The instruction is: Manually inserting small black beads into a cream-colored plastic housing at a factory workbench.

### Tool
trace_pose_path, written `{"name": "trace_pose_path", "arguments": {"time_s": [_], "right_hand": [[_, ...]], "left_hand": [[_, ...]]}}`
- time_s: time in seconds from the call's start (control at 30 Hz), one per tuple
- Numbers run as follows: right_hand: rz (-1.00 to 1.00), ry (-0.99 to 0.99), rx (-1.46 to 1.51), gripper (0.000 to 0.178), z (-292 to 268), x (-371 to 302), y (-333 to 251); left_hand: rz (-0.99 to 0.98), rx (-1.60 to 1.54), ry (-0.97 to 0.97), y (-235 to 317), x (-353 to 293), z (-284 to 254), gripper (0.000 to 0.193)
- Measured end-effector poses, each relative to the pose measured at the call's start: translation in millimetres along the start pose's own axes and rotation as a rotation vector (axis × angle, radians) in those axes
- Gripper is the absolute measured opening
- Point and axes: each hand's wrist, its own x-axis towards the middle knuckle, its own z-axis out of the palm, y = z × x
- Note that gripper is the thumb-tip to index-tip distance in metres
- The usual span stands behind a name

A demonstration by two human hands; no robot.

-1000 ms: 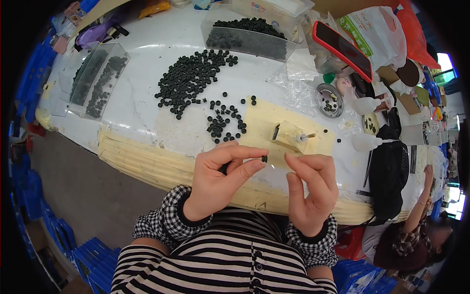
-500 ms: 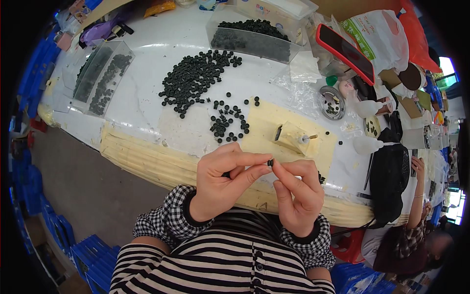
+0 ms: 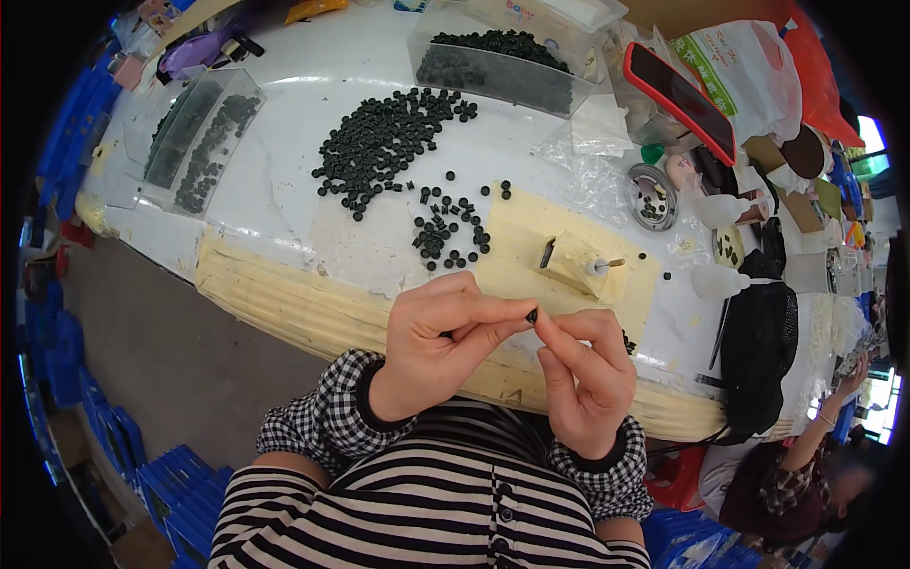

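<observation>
Over the near edge of the tabletop point(image 3: 275, 133) we count 1 small black part point(image 3: 532, 317), held up in fingertips. Farther in: 1 big heap point(image 3: 374, 142) of similar parts toward the far edge, plus 1 loose cluster point(image 3: 450, 230) between heap and hands; pieces overlap, so we give no totals. 2 clear bins hold more: 1 far bin point(image 3: 580, 100) by the far edge, 1 side bin point(image 3: 248, 85) toward the left edge.

Left hand point(image 3: 445, 327): closed in a pinch, thumb and forefinger on the part, other fingers curled, something dark showing among them. Right hand point(image 3: 592, 370): half curled, forefinger tip at the part, thumb apart; we can't tell if it grips.

Around: 1 cream sheet point(image 3: 521, 223) carrying 1 fixture block point(image 3: 569, 270), just beyond the hands; toward the right edge, 1 red-cased phone point(image 3: 678, 102), 2 white squeeze bottles point(image 3: 716, 282), 1 black bag point(image 3: 758, 346). Fingertips hide some of the part; the right hand blocks a dark group point(image 3: 629, 341) near the near edge, so we can't count it.
</observation>
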Motion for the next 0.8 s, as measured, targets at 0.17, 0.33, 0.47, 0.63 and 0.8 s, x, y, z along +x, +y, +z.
{"name": "trace_pose_path", "arguments": {"time_s": [0.17,0.33,0.47,0.63,0.8], "right_hand": [[0.005,-0.007,0.015,0.034,-2.2,0.1,-0.3],[-0.068,-0.039,-0.051,0.035,-5.6,2.9,1.5],[-0.089,-0.037,-0.064,0.035,-5.1,2.7,2.9],[-0.07,-0.045,-0.037,0.035,-4.6,2.0,3.7],[-0.062,-0.055,-0.038,0.036,-6.1,1.4,3.7]], "left_hand": [[-0.045,-0.033,-0.016,-0.8,0.3,-0.7,0.02],[-0.11,-0.113,-0.063,-2.3,2.3,-4.1,0.018],[-0.069,-0.077,-0.055,-2.6,2.0,-3.0,0.018],[-0.031,-0.031,-0.035,-1.3,1.7,-2.1,0.018],[-0.066,-0.084,-0.059,-2.5,1.9,-4.2,0.017]]}}
